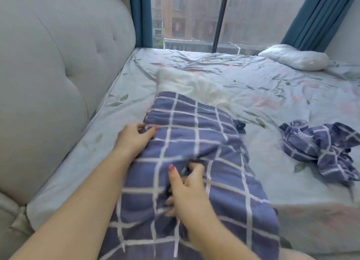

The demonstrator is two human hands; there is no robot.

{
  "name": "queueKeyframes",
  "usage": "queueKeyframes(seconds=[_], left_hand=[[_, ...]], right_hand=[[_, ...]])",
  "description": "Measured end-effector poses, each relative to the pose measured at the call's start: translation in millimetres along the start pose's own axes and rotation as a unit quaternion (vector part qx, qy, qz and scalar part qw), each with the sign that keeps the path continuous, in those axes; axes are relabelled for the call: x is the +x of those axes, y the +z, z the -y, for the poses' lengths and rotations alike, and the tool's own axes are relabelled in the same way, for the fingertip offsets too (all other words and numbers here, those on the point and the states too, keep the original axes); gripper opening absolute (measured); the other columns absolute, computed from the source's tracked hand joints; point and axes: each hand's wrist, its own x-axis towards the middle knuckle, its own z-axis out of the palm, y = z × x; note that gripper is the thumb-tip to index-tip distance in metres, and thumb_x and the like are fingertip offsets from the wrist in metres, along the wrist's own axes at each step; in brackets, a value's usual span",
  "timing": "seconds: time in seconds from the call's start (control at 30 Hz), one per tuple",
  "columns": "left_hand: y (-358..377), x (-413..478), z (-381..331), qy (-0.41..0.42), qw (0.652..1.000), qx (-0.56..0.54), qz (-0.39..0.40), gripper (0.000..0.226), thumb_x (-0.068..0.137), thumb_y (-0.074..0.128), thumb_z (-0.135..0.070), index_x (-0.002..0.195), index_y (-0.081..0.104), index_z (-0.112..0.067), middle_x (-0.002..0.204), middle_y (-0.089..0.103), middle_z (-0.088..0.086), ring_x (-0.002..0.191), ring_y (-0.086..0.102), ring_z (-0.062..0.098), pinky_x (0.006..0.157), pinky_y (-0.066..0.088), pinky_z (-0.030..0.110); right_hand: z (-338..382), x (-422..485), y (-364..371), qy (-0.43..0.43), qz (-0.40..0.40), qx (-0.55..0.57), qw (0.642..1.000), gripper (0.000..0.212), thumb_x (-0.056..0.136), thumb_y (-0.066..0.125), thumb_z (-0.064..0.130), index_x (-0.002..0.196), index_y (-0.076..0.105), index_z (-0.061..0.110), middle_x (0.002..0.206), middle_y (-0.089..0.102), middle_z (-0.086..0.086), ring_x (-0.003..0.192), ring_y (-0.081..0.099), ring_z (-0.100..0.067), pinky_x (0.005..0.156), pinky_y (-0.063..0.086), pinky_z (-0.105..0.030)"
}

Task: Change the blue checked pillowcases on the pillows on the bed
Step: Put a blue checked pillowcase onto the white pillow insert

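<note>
On the near part of the bed (253,80), beside the grey padded headboard (58,65), a white pillow (187,84) lies lengthwise, pointing away from the camera. Its near portion is covered by a blue checked pillowcase (194,127); its far end protrudes uncovered from the open mouth of the case.

The left hand (134,138) lies at the left edge of the case, near the opening, with thumb and fingertips pinching the fabric. The right hand (187,191) lies on top of the case, nearer the camera, with its fingers curled into a bunched fold of the cloth and its thumb laid along the surface. Both forearms enter from the lower edge of the view.

A crumpled pillowcase (319,145) of the same blue check lies in a heap on the sheet to the right, well apart from the 1st. A bare pillow (296,58), white and uncovered, rests at the far right corner of the bed, near the window (187,16). A small dark item (240,126) lies just beside the right edge of the covered pillow; what it is cannot be told.

The sheet is pale with a leaf and flower print. 2 teal curtains (141,16) frame the glass.
</note>
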Motion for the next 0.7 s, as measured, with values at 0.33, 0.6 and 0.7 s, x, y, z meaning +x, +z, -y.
queueKeyframes(seconds=[0.33, 0.6, 0.7], left_hand=[[-47, -43, 5, 0.089, 0.968, 0.052, 0.228, 0.043, 0.075, 0.08, -0.042, 0.114, 0.067, -0.054, 0.143, 0.037, -0.036, 0.132, 0.031, -0.011, 0.107, 0.028, 0.024], [-58, -46, 29, 0.113, 0.953, 0.115, 0.256, 0.04, 0.066, 0.09, -0.031, 0.096, 0.065, -0.037, 0.14, 0.038, -0.04, 0.132, 0.03, -0.017, 0.096, 0.029, 0.006], [-51, -44, 34, 0.134, 0.957, 0.128, 0.224, 0.03, 0.066, 0.09, -0.032, 0.086, 0.068, -0.034, 0.139, 0.041, -0.036, 0.128, 0.036, -0.015, 0.095, 0.027, 0.005]], right_hand=[[32, 56, -127, -0.209, 0.008, -0.35, 0.913, 0.031, 0.074, 0.078, 0.045, 0.102, 0.072, 0.033, 0.096, 0.062, 0.014, 0.086, 0.059, 0.001, 0.072, 0.043, -0.008], [26, 74, -170, -0.165, 0.124, -0.327, 0.922, 0.041, 0.058, 0.084, 0.047, 0.095, 0.074, 0.034, 0.103, 0.063, 0.015, 0.099, 0.057, -0.002, 0.084, 0.044, -0.018], [20, 79, -174, -0.13, 0.147, -0.33, 0.923, 0.044, 0.055, 0.086, 0.047, 0.091, 0.071, 0.026, 0.095, 0.062, 0.003, 0.091, 0.057, -0.011, 0.08, 0.047, -0.026]])
